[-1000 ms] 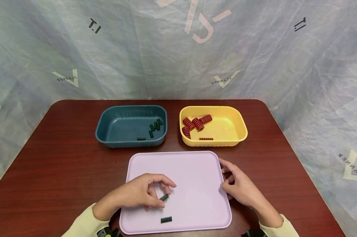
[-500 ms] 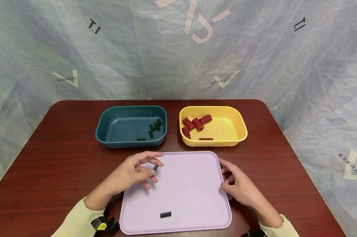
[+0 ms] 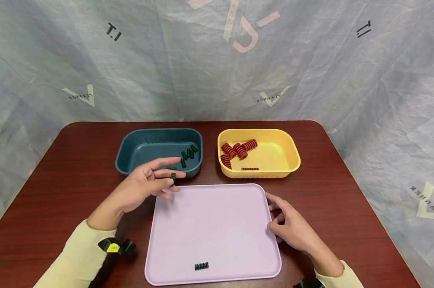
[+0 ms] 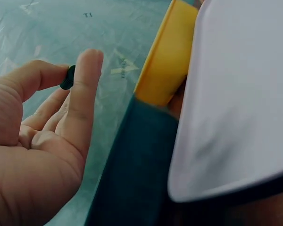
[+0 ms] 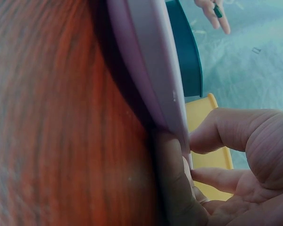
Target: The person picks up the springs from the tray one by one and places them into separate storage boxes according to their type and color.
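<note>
Fingertips [image 3: 176, 175] of the left hand [image 3: 145, 186] pinch a small dark green coil spring [image 3: 172, 175] between thumb and forefinger, held above the near rim of the dark teal plastic bin [image 3: 138, 170], which contains several matching green springs [image 3: 188, 153]. Right hand [image 3: 292, 226] rests with loosely curled fingers gripping the right edge of the flat lilac plastic tray [image 3: 217, 224]; one black coil spring [image 3: 201, 266] lies near the tray's front edge. Yellow plastic bin [image 3: 285, 160], holding red coil springs [image 3: 238, 150], stands beside the teal bin on the dark red wooden table [image 3: 58, 180].
</note>
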`<act>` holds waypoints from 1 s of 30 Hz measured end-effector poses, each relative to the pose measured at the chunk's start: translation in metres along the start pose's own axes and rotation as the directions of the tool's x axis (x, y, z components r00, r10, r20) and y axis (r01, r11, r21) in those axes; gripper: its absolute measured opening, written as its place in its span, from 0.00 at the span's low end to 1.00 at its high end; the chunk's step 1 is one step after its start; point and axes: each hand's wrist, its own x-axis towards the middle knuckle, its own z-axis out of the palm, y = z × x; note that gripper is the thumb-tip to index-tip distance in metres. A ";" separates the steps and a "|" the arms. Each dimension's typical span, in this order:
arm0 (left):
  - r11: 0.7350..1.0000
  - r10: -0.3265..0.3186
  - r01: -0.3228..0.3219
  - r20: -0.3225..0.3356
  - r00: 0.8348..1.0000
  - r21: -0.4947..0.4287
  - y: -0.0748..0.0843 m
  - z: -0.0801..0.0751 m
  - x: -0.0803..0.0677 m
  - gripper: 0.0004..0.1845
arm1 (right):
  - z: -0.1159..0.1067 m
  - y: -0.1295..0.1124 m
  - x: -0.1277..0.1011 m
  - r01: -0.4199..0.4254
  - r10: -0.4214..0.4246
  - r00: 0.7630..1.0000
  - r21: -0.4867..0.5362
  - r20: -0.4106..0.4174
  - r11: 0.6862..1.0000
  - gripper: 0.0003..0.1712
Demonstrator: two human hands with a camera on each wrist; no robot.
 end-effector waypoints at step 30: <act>0.960 -0.258 0.256 0.006 0.966 0.114 0.049 -0.070 0.062 0.26 | -0.001 0.001 0.001 0.007 -0.007 1.000 -0.011 0.002 1.000 0.45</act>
